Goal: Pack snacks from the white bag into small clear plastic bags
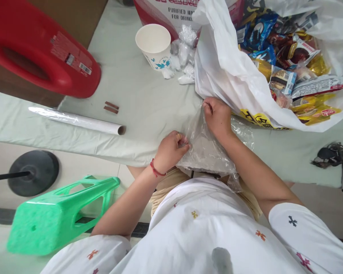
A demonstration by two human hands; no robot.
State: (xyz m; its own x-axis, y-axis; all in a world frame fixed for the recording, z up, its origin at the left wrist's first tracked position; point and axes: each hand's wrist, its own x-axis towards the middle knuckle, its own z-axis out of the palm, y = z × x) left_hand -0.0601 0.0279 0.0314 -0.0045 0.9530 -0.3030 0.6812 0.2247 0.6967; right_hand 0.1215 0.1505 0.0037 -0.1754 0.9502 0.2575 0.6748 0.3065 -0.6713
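Observation:
A clear plastic bag [208, 150] hangs between my hands at the table's front edge, its lower part over my lap. My right hand [218, 116] pinches a peak of it between thumb and fingers. Lower and to the left, my left hand [173, 148] has its curled fingers closed on the bag's left edge; a ring and a red string bracelet show on that hand and wrist. Just beyond my right hand stands a white carrier bag [217, 61] full of wrapped snacks [291, 53].
On the table [143, 102] are a paper cup [154, 45], crumpled clear wrap [185, 53], a plastic-wrapped roll [77, 121], two brown strips [111, 107], a red jug [45, 53] and keys [328, 155]. A green stool [42, 224] stands on the floor at left.

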